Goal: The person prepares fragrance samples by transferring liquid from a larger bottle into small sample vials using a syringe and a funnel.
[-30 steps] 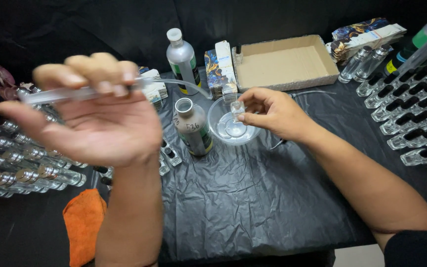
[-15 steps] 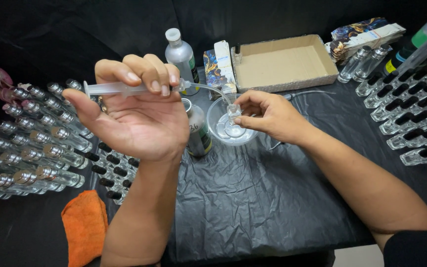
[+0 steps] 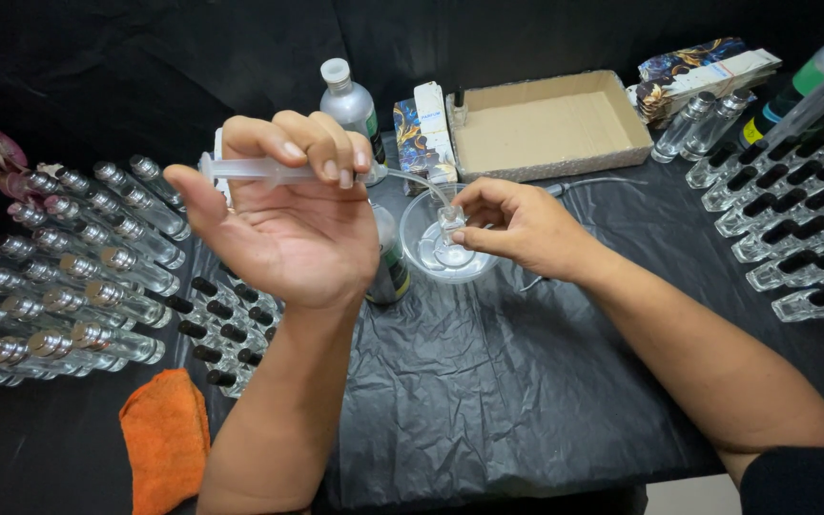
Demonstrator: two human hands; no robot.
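Clear plastic syringe [image 3: 259, 170] lies gripped in the left hand [image 3: 283, 224], fingers curled over its barrel, palm up. The right hand [image 3: 522, 229] pinches a small glass vial [image 3: 450, 221] over the glass bowl [image 3: 431, 253] on the counter [image 3: 526, 381]. Since earlier, the left hand has moved closer to the bowl.

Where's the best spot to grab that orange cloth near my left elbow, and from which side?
Judging by its pose, pinch the orange cloth at its upper edge, coming from above. It lies flat on the table, left of the left forearm, so there is nothing to wrap around. Its lower end runs out of view.
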